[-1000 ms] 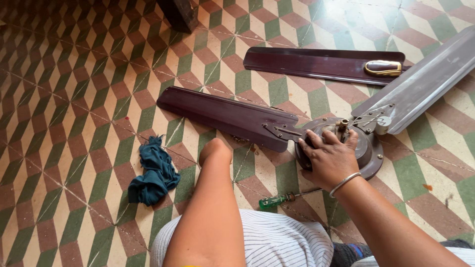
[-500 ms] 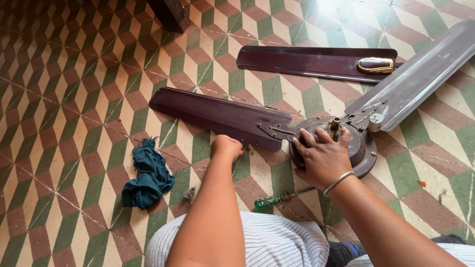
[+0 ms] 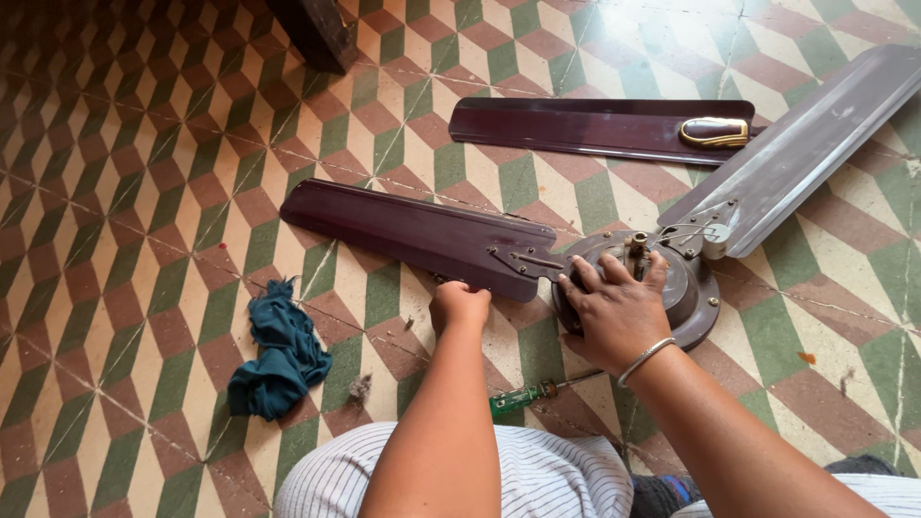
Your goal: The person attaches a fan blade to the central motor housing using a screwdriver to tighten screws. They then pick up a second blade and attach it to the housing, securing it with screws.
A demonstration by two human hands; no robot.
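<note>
Sat on a tiled floor (image 3: 144,192) patterned in green, maroon and cream. Right hand (image 3: 614,307) lay spread, palm down, fingers open, on top of the round brown fan motor (image 3: 696,288), just beside its short centre shaft (image 3: 637,246); a silver bangle (image 3: 643,360) circled that wrist. Left hand (image 3: 459,305) was curled into a loose fist, knuckles up, at the near edge of the maroon fan blade (image 3: 413,230) still joined to the motor; possibly touching the blade's edge or something small beneath it, but could not tell from this angle. A second blade (image 3: 806,144), grey underside up, was also fixed to the motor and ran toward the far right corner of the floor. A third blade (image 3: 585,125), loose, with a gold trim piece (image 3: 715,131), lay well apart beyond the motor. A green-handled screwdriver (image 3: 523,395) rested on the floor between the two forearms, near a striped garment (image 3: 537,475). A crumpled teal cloth (image 3: 278,350) lay to the left of the left arm. A dark furniture leg (image 3: 312,34) stood at the far edge.
</note>
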